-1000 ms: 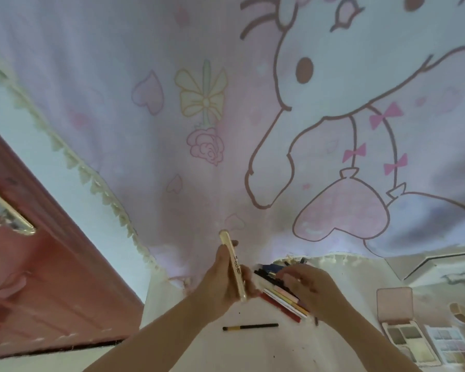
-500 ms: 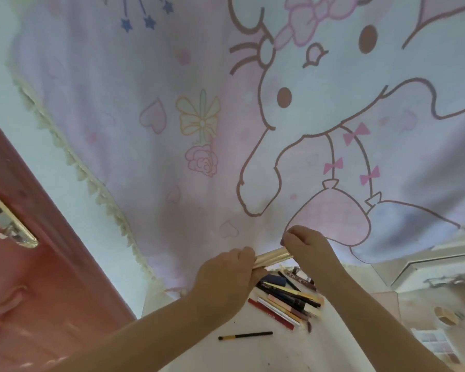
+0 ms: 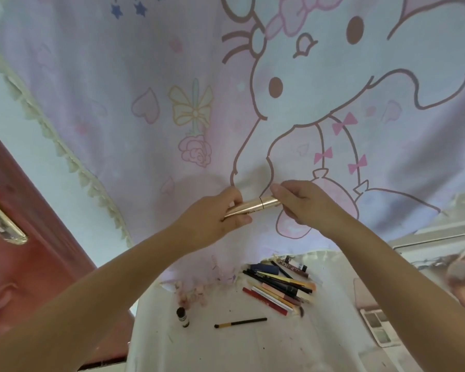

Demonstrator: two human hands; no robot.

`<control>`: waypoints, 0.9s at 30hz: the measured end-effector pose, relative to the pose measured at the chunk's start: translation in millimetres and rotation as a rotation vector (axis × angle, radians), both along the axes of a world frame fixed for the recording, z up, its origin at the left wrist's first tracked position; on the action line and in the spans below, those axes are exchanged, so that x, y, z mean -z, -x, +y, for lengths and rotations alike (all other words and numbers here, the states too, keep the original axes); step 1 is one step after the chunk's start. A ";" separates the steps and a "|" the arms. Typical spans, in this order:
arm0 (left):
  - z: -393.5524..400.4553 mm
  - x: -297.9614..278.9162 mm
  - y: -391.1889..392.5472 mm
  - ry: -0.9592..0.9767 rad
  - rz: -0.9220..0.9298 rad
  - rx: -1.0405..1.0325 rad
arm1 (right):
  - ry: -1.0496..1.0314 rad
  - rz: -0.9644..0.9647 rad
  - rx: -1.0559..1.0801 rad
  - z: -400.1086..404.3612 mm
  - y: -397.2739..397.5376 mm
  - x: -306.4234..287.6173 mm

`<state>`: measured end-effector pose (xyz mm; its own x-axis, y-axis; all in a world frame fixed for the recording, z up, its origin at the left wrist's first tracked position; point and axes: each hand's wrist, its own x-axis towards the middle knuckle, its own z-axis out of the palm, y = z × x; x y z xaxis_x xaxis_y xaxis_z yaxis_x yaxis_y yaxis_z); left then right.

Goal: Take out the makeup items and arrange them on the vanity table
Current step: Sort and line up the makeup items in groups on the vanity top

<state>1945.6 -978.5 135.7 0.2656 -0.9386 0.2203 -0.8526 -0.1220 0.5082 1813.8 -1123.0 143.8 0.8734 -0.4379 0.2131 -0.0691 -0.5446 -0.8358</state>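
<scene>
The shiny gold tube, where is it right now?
In the head view the shiny gold tube is held up mid-frame between the left hand and right hand, in front of the pink cartoon curtain, above the pile of pencils.

bare table [image 3: 226,350] in front, pencil pile [image 3: 278,287] behind, bottle [image 3: 182,316] left

Gold tube [image 3: 253,208]; pink-lilac cartoon-print curtain [image 3: 172,103]; red door [image 3: 32,224]; black-and-yellow brush [image 3: 240,323].

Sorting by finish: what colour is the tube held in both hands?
Shiny gold tube, with a thin dark seam; head view.
</scene>
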 end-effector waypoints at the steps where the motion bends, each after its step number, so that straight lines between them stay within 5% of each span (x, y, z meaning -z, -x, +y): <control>1: 0.0 1.5 -0.9 -0.016 -0.012 0.015 | -0.005 -0.040 -0.041 0.2 1.8 -0.3; 5: -0.2 -0.1 -1.5 -0.046 0.086 0.031 | -0.008 -0.153 -0.165 -5.8 7.1 3.4; 8: -2.5 0.0 -4.6 -0.058 -0.097 -0.029 | -0.101 -0.055 -0.168 -5.5 5.8 3.9; 13: 0.1 8.3 -1.7 -0.078 -0.396 -0.114 | 0.043 0.086 -0.103 -3.2 0.0 11.0; 17: 6.3 10.4 -4.6 -0.144 -0.192 -0.054 | -0.030 -0.145 -0.152 -3.7 4.0 23.9; 23: 11.3 23.4 -1.0 -0.210 -0.258 -0.109 | -0.193 0.067 -0.151 4.1 -6.6 34.7; 27: 16.0 22.8 -0.8 -0.219 -0.153 -0.093 | -0.168 -0.083 -0.149 5.1 -5.7 35.2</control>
